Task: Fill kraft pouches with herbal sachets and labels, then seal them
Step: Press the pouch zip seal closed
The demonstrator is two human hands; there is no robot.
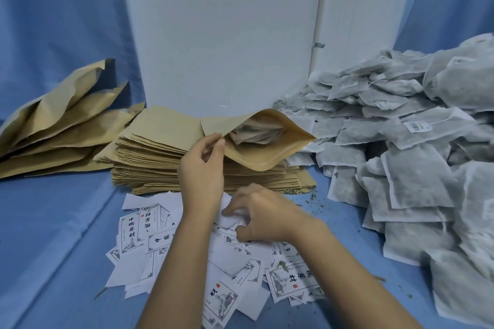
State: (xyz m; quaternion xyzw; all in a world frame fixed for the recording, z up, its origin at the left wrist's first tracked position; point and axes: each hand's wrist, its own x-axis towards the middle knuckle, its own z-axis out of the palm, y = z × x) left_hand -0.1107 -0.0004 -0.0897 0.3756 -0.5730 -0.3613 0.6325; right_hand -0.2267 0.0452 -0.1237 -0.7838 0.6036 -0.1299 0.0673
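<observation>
Head view: blue counter (53, 222) spreads left of the labels (149, 243); sachets (401, 168) crowd the right edge. The pouch (267, 160) rests atop the flat stack (149, 152), mouth gaping toward the person, rim running left to right (sachets inside). The left hand (200, 168) reaches up, its grip pinching the pouch's upper lip. The right hand (259, 216), palm down, pinches one of the labels.

Diffuse, cool, moderately bright light; shadows are soft, with faint shade under the stack of flat tan kraft pouches (149, 147). Wide-angle distortion bows the tall white wall panel (222, 35) — the heap of grey-white mesh herbal sachets (417, 176) blurs toward the near right corner.
</observation>
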